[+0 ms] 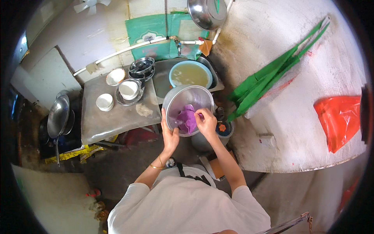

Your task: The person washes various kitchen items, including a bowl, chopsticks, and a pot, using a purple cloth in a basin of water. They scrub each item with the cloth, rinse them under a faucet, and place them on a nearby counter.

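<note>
My left hand (pixel 170 137) grips the near left wall of a round metal basin (pixel 201 95), which is tilted with its hollow towards me. A purple cloth (pixel 187 119) lies against the inside of the basin, and my right hand (pixel 207 121) has its fingers closed on the cloth's right edge. Just beyond the basin, a light blue tub (pixel 210 71) of cloudy yellowish water stands in the sink under a tap (pixel 178 49). Part of the tub's near rim is hidden by the basin.
Stacked white bowls (pixel 104 102), more bowls in a metal dish (pixel 130 102), pot lids (pixel 142 65) and a pale rag (pixel 143 110) lie on the counter (pixel 125 118) at left. A wok (pixel 59 117) stands further left. Green cloth or bags (pixel 263 73) hang on the right wall.
</note>
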